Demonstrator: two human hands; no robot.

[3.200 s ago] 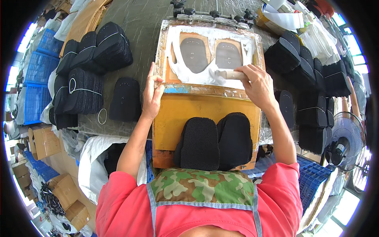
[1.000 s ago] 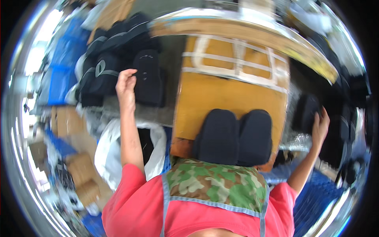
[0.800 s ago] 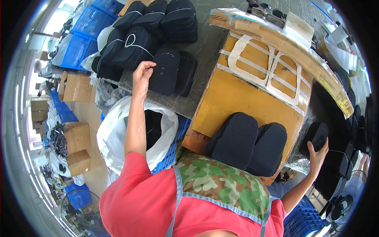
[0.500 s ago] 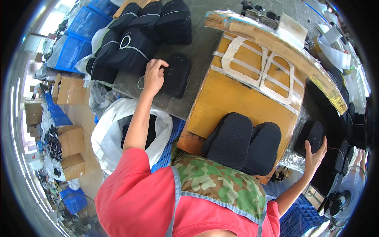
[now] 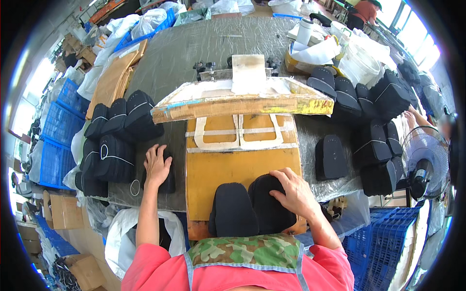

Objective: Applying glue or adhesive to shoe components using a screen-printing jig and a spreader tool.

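Note:
Two stacks of black textile pads with rounded ends, a left front stack (image 5: 234, 211) and a right front stack (image 5: 272, 208), lie side by side at the near end of the yellow board (image 5: 208, 167). My right hand (image 5: 295, 196) rests on the right stack's far right corner, its thumb on the top face and its fingers apart along the edge. Left of the board, my left hand (image 5: 158, 167) lies with spread fingers over another black pad stack (image 5: 168, 182), hiding much of it. A separate black pad stack (image 5: 331, 157) stands right of the board.
A wooden-edged frame (image 5: 242, 107) crosses above the board's far part, beyond two pale window-shaped outlines (image 5: 216, 144). Tied black bundles stand left (image 5: 115, 162) and right (image 5: 371, 143). A fan (image 5: 423, 165) is at far right; a white bag (image 5: 121, 242) hangs near left.
My right hand has moved left from the right-hand table stack onto the right front stack on the board. My left hand stays by the left stack, fingers more spread. The view has turned and levelled.

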